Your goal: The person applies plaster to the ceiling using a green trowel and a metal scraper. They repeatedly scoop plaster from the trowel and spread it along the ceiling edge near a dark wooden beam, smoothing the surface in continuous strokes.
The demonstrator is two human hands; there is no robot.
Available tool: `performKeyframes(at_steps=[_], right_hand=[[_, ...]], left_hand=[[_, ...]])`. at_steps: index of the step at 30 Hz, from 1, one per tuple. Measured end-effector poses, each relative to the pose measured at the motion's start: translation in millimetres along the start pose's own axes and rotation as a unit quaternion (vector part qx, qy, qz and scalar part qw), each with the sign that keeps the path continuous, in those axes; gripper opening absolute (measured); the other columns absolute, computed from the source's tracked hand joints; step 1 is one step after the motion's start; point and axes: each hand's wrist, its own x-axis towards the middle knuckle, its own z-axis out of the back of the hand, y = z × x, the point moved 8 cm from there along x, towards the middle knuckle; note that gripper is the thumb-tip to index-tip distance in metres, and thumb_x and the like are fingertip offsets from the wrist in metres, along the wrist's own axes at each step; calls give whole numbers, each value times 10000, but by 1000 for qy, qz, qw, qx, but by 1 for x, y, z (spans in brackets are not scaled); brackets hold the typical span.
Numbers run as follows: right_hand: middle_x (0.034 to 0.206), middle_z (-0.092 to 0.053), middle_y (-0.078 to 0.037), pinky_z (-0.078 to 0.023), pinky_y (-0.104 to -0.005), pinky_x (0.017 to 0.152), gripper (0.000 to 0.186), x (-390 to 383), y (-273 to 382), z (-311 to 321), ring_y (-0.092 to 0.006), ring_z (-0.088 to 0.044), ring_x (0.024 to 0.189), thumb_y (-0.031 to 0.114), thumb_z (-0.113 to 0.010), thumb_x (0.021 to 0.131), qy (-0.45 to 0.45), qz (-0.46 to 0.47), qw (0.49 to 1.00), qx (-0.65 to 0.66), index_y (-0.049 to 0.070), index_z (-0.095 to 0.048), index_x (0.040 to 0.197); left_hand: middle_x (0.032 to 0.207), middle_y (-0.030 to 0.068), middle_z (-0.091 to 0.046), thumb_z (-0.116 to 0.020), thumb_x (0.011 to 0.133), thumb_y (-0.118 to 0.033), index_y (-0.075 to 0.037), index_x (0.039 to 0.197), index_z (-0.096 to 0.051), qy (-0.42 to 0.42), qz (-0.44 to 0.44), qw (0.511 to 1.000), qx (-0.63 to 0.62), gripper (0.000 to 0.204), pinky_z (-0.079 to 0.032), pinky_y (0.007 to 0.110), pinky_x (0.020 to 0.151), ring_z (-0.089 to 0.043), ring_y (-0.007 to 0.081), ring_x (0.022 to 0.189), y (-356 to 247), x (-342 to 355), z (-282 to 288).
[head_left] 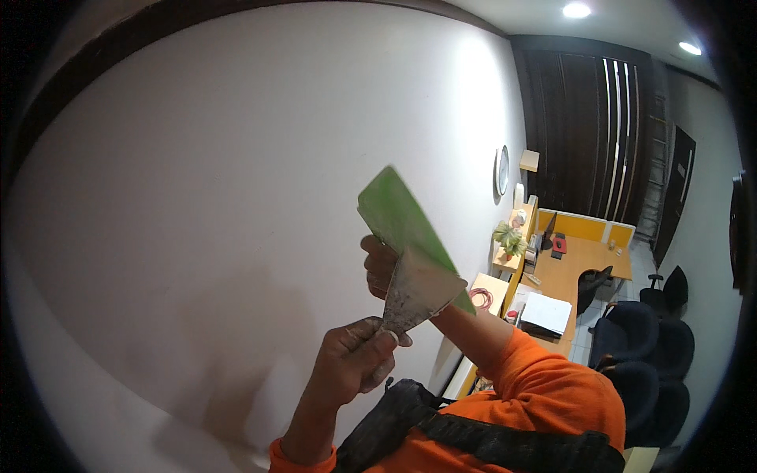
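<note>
My left hand (359, 359) grips the handle end of a triangular metal putty knife (418, 288), whose blade has pale compound and dried smears on it. My right hand (378, 264) is closed on a green flat board (394, 209) held up behind the blade, its fingers showing at the board's left edge. The putty knife's blade lies across the lower part of the board, and looks to be touching it. Both are held in front of a white wall (197, 142).
Along the wall at right are a clock (501, 171), a plant (509, 240), an orange-wood desk (599, 260) with papers (546, 314), and dark chairs (654, 347). A ladder (653, 173) stands by the dark panelled end wall (568, 126).
</note>
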Motion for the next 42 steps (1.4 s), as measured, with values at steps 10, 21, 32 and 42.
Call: performKeyframes(at_steps=[10,21,32,42], right_hand=[[1144,-658,-123,-552,-401,917,474,-118,4,20,-243,-679,1015,335,-638,909,-454,85,849,-258,26,-547,1257],[1154,-662,-135,-586,-415,913,488,-78,-32,-55,-242,-709,987,235,-656,905,-489,69,862,-110,5,-476,1296],[1057,-651,-92,-552,-360,852,319,-83,59,-66,-195,-661,972,194,-612,930,-459,231,807,-291,0,-574,1180],[985,-663,-49,-465,-264,769,213,68,148,-184,-116,-581,884,158,-675,943,-221,710,404,-534,-19,-658,1060]], left_hand=[[776,-11,-565,-660,939,-110,-19,1202,-622,-307,-349,805,368,281,-410,239,564,-498,80,634,-58,-20,76],[961,26,-695,-683,884,-81,-141,1190,-704,-358,-412,535,645,313,-542,318,698,-639,180,806,-49,-22,59],[876,70,-679,-689,865,-56,-70,1107,-704,-388,-315,648,574,243,-510,306,631,-623,188,702,-43,-25,77],[721,67,-589,-665,890,-135,45,1003,-634,-469,-425,604,484,214,-386,288,492,-514,131,555,-66,-39,176]])
